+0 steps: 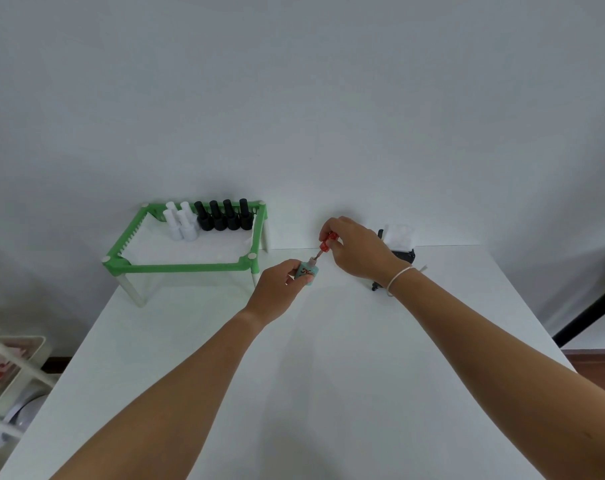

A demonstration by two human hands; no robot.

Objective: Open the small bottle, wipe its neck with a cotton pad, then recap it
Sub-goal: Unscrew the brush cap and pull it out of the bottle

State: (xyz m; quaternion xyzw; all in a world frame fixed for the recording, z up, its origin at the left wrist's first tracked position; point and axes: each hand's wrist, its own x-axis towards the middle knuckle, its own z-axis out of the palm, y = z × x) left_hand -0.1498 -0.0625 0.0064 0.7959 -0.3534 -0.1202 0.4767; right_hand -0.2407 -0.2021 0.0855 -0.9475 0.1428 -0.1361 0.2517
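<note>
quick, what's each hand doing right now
Left hand: closed around the bottle.
Right hand: closed on the red cap, its brush at the bottle's neck.

Green rack (186, 268) holds white bottles (180, 221), black bottles (225, 216); left bins (13, 372) blurred, maybe storage.

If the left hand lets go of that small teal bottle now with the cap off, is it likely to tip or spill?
Probably tippy: the teal bottle looks small and light, and it is tilted in the left hand, not standing flat on the table. Spilling seems possible, since the right hand holds the red cap clear of the open neck. Set it upright first.
</note>
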